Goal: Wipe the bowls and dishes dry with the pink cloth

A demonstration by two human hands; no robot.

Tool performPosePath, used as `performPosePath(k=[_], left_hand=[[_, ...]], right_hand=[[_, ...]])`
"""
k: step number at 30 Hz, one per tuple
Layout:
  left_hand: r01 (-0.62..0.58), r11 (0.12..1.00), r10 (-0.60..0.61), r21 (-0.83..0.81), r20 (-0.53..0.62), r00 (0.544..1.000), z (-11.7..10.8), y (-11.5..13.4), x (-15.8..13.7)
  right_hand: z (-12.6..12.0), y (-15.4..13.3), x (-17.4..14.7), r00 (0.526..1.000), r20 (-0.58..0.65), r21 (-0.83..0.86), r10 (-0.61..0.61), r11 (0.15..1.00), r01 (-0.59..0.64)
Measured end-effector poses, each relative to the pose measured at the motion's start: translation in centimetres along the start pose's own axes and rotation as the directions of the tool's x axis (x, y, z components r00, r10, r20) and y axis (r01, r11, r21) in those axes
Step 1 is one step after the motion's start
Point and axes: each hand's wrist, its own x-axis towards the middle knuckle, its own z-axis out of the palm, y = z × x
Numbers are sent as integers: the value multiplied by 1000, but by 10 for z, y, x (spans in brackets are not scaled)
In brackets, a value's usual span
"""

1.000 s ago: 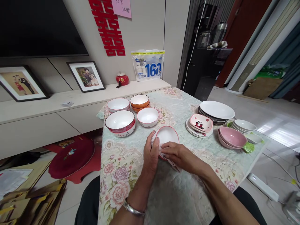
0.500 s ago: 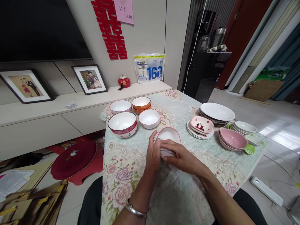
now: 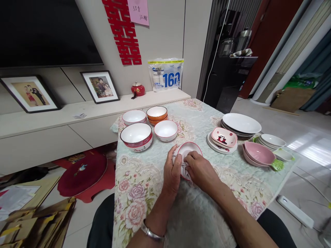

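A small white bowl [image 3: 193,147] with a red rim is tilted toward me above the near middle of the table. My left hand [image 3: 172,170] grips its left side, thumb at the rim. Inside the bowl, my right hand [image 3: 200,168] presses a crumpled pale cloth [image 3: 185,168] against the wall, fingers bunched around it. Beyond the hands stands a similar red-rimmed white bowl [image 3: 166,130]. To its left are stacked bowls with a dark rim [image 3: 136,134], and behind it an orange bowl stack [image 3: 157,113].
On the right are a pink cat-print dish [image 3: 224,137] on small plates, a stack of large white plates [image 3: 241,123], pink leaf-shaped bowls [image 3: 259,154] and small white bowls [image 3: 272,140]. A flowered cloth covers the table [image 3: 144,179]. A cabinet [image 3: 103,112] runs behind it.
My right hand and the cloth have moved from the bowl's near rim into its inside. The bowl shows more of its interior now. My left hand keeps its hold.
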Motion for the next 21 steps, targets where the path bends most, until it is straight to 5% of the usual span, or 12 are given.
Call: performPosePath(k=[3,8,13,18,21], left_hand=[[-20,999,20,30,-8,1000,0,3,-3],[-63,995,68,80,-59,996,-4,2,-1],[-48,996,57,81,-114,992,-9,-1,6],[-12,997,21,79,-112,993,-10,1,9],[83,994,-72,72,-141,987,-6,2,7]], right_hand=[[-7,-4,-2,998,55,208,-43,978,31],[-20,-4,-3,967,17,629,-253,755,187],[-20,4,-7,913,68,472,-403,819,327],[1,0,-10,951,49,122,-305,947,298],[5,-6,-9,955,39,105,-295,951,290]])
